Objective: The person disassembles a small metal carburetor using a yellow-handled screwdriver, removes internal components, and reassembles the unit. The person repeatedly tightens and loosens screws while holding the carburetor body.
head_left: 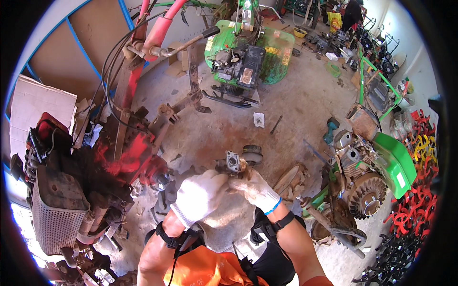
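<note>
Pinching small grey metal engine part [233, 160] in white-gloved right hand [257, 189]; white-gloved left hand [200, 191] curls alongside, can't tell its grip.

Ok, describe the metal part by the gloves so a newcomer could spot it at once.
Start at the green machine at the top middle, then come down to the gloved left hand and right hand. The metal part shows just above them. Its pale, squarish face with a round opening sets it apart from the darker, rounded piece to its right.
</note>
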`<state>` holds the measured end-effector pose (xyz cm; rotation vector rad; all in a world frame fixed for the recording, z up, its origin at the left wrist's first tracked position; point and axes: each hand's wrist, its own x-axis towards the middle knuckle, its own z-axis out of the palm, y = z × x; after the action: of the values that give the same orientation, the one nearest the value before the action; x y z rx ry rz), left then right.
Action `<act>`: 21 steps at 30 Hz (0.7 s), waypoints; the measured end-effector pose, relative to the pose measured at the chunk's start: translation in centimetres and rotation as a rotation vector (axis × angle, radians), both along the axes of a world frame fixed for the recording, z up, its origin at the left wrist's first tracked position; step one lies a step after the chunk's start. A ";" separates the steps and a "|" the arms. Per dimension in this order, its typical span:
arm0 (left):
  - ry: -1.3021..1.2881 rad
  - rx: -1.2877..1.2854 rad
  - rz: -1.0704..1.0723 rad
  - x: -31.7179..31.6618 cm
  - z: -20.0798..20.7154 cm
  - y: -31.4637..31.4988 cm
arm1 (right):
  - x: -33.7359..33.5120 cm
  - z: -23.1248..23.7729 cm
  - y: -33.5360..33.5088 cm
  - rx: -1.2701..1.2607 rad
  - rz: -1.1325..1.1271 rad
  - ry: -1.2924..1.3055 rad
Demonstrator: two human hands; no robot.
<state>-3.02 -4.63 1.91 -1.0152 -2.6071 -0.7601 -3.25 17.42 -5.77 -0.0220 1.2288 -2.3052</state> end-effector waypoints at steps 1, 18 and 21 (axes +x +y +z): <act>0.026 0.029 0.015 0.0 0.1 0.1 | 0.0 0.0 0.0 -0.021 -0.005 0.021; 0.049 0.002 -0.021 0.1 0.0 0.3 | 0.0 0.0 0.4 -0.069 0.024 -0.006; 0.008 -0.001 -0.012 0.1 0.1 0.4 | 0.1 -0.3 0.6 -0.121 0.029 -0.034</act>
<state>-2.90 -4.25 1.96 -1.0331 -2.5970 -0.7559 -3.19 18.05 -6.02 -0.0426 1.0637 -2.3425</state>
